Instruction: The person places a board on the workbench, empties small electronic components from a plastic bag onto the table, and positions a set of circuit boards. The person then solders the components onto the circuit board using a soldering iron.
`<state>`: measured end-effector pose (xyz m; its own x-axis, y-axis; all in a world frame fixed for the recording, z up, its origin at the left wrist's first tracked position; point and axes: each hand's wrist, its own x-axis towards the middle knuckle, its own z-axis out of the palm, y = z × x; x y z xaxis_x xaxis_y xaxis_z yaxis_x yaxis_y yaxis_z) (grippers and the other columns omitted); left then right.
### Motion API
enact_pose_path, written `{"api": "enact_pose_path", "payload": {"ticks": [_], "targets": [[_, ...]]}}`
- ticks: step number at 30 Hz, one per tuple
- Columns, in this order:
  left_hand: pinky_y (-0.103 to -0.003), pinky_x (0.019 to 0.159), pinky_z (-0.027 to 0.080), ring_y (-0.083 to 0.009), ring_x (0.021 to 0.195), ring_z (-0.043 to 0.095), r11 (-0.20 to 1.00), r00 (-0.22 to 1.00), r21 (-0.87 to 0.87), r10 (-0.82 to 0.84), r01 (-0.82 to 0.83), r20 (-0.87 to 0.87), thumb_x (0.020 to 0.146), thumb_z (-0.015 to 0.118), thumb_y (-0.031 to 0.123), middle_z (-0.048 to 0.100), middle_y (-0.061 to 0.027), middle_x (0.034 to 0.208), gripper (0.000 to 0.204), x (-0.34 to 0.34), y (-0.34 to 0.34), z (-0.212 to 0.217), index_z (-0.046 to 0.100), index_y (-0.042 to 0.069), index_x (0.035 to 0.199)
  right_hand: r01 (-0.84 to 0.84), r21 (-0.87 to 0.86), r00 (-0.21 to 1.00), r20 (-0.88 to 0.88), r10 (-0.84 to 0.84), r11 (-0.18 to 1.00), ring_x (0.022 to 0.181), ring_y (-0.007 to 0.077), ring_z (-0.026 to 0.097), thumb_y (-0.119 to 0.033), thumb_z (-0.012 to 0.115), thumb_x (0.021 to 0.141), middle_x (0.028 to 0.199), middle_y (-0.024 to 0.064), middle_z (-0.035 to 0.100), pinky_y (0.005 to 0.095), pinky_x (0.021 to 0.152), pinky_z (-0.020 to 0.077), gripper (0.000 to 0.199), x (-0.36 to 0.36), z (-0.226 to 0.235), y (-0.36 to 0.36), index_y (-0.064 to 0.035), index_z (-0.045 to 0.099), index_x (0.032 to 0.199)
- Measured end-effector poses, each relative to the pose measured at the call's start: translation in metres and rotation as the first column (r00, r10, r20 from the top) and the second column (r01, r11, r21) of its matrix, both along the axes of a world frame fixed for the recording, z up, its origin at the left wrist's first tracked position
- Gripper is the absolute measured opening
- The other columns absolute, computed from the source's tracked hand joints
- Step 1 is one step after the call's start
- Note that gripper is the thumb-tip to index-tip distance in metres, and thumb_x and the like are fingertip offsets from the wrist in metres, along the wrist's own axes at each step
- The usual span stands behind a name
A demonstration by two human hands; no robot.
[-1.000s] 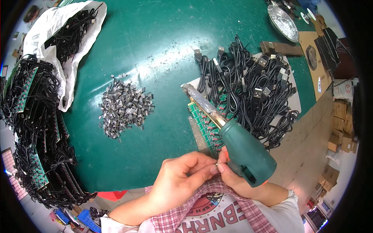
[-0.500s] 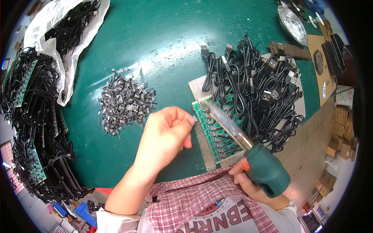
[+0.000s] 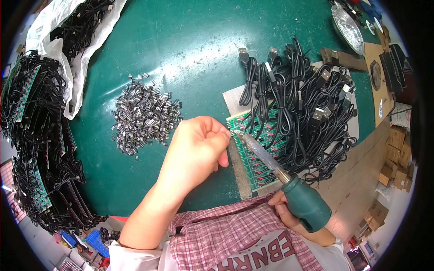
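My right hand (image 3: 285,211) grips the green handle of a soldering iron (image 3: 308,204). Its metal tip meets the left edge of a green circuit board panel (image 3: 246,158), near the far corner. At that same edge my left hand (image 3: 199,147) is closed in a pinch, its fingertips beside the iron's tip. A small metal-and-black connector is pinched there, mostly hidden by the fingers. Black USB cables (image 3: 296,108) lie bundled over the panel's right part, their wires running to it. Left of my left hand is a pile of small connectors (image 3: 144,118).
At the far left, boards with black cables (image 3: 43,149) are heaped beside a white bag (image 3: 81,86) of cables. A metal dish (image 3: 348,30) and a brown bar (image 3: 343,59) lie at the far right. Cardboard boxes (image 3: 398,153) stand beyond the table's right side.
My left hand has moved slightly right and up to the panel's edge with the connector. The iron's tip has come down and left beside those fingertips. The whole view has shifted a little.
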<state>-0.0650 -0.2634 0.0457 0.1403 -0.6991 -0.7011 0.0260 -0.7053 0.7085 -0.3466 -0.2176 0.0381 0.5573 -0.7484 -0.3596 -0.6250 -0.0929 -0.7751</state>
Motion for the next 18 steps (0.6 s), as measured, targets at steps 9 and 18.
{"api": "enact_pose_path", "payload": {"ticks": [9,18], "targets": [[-0.021,0.039,0.032,-0.0058,0.041,0.044,1.000,1.000,-0.019,0.024,-0.024,-0.015,0.088,0.060,0.010,0.058,-0.0026,0.055,0.013,-0.001,0.001,-0.005,0.061,0.000,0.080,-0.038,0.019,0.998,-0.049,0.039,0.999,0.068,0.0167,0.065,-0.013,0.074,0.072,0.084,0.0017,0.072,0.0299,0.067,0.0517,0.029,-0.004,-0.007,0.000,-0.0115,0.069,0.100],[-0.021,0.039,0.032,-0.0054,0.041,0.044,1.000,1.000,-0.026,0.009,-0.010,-0.007,0.088,0.061,0.011,0.058,-0.0023,0.055,0.014,-0.001,0.002,-0.005,0.061,0.001,0.079,0.032,0.074,0.995,0.095,-0.039,0.997,0.072,0.0143,0.069,-0.011,0.073,0.080,0.080,0.0054,0.072,0.0258,0.065,0.0526,0.024,0.003,0.009,-0.006,-0.0017,0.063,0.101]]}}
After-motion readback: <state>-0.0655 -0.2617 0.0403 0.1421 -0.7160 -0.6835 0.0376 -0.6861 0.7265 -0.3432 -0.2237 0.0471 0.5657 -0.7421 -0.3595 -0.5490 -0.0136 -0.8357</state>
